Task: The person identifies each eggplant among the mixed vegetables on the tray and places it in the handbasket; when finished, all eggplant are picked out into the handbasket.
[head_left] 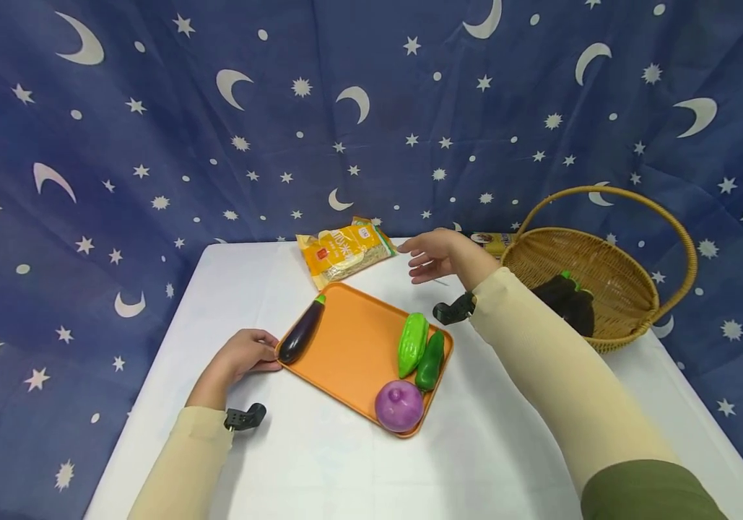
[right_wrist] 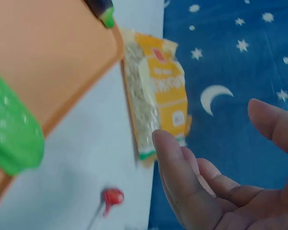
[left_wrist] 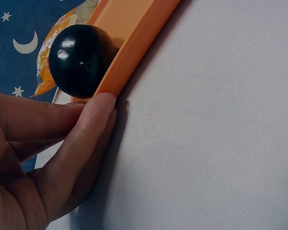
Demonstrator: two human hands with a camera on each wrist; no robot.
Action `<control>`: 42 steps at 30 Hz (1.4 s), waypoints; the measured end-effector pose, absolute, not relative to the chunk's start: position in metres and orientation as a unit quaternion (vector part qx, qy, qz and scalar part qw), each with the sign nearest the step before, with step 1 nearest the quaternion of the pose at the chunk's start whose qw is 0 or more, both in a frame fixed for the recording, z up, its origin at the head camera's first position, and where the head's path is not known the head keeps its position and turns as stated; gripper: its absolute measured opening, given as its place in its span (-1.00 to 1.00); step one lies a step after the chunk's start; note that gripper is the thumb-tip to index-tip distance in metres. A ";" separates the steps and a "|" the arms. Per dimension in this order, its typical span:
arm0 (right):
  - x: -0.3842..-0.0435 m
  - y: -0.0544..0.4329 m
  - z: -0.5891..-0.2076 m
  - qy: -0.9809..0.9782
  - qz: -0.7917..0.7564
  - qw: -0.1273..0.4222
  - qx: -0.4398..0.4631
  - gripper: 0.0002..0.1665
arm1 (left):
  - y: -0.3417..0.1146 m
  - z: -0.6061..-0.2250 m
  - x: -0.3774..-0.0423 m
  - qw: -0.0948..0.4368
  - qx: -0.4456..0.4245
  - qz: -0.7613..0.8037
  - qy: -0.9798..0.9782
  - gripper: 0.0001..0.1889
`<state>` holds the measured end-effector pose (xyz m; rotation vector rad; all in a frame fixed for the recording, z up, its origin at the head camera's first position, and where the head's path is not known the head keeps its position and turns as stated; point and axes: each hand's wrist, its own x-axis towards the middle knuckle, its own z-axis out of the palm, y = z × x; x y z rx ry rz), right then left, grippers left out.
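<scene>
My left hand [head_left: 245, 357] pinches the left corner of an orange tray [head_left: 352, 332]; in the left wrist view, thumb and fingers meet at its rim [left_wrist: 129, 62]. Just inside that corner lies a long dark eggplant [head_left: 302, 332] with a green cap. At the tray's other end are a light green ridged vegetable [head_left: 413, 345], a dark green pepper [head_left: 430, 361] and a round purple onion-shaped vegetable [head_left: 399, 406]. Held above the table beyond the tray, my right hand [head_left: 439, 254] has its fingers apart and nothing in them. A yellow food bag [head_left: 345, 251] lies near its fingertips.
On the right stands a wicker basket [head_left: 605, 260] with a tall handle and dark, green-topped vegetables [head_left: 566, 302] inside. Another packet [head_left: 493, 243] sits behind it. A small red object [right_wrist: 113, 196] lies on the white tablecloth [head_left: 339, 469]. A starry blue curtain [head_left: 371, 115] hangs behind.
</scene>
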<state>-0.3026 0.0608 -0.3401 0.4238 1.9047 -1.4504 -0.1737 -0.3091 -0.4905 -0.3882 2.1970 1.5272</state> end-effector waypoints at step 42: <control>-0.246 -0.114 -0.450 0.752 -0.527 0.371 0.138 -0.43 | -0.306 -0.491 -0.171 0.196 -0.154 0.550 0.797 -0.74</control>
